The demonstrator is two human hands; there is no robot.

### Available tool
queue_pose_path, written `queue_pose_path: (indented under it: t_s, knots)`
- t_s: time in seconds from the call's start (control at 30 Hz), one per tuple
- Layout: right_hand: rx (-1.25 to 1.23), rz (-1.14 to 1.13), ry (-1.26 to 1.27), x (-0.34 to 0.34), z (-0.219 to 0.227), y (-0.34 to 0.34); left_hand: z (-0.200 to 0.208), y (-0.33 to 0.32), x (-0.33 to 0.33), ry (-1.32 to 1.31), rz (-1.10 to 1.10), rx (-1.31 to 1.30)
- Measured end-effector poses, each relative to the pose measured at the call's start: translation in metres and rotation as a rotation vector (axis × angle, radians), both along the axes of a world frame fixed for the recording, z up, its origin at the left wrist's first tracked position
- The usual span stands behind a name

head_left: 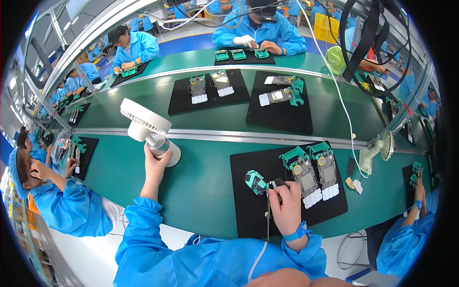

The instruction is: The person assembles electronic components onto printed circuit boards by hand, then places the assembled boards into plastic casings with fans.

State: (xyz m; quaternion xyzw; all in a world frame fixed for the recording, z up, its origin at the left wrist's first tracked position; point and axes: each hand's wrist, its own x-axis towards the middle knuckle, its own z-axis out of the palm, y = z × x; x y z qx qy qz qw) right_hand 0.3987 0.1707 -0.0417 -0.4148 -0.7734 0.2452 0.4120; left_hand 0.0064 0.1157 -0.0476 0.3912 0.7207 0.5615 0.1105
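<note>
My left hand [155, 168] is wrapped round the silver-and-white stand of a small white desk fan [146, 118]; the fan stands tilted on the green bench. Over a black mat [248, 217], my right hand [285, 203] is closed, with a small dark piece at its fingertips and a thin strip hanging below; what it grips is unclear. Just left of these fingers lies a cluster of green plastic pieces [256, 182]. Beyond my right hand, two circuit boards with green plastic frames and white keypads, one board [306, 180] beside the other board [327, 172], rest on the mat.
Beyond a metal rail [215, 136], two black mats hold more boards [279, 97]. A pale green fan [375, 152] with a white cable stands at the right. Scraps [355, 185] lie beside my mat. Co-workers in blue sit left, right and opposite.
</note>
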Motion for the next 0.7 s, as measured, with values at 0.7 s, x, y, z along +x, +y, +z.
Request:
queue_pose_path:
  t_s: [0.7]
  knots:
    - [0.005,-0.004,0.070,0.005,-0.010,0.006,0.007,-0.041,0.061,0.601,0.340,0.192]
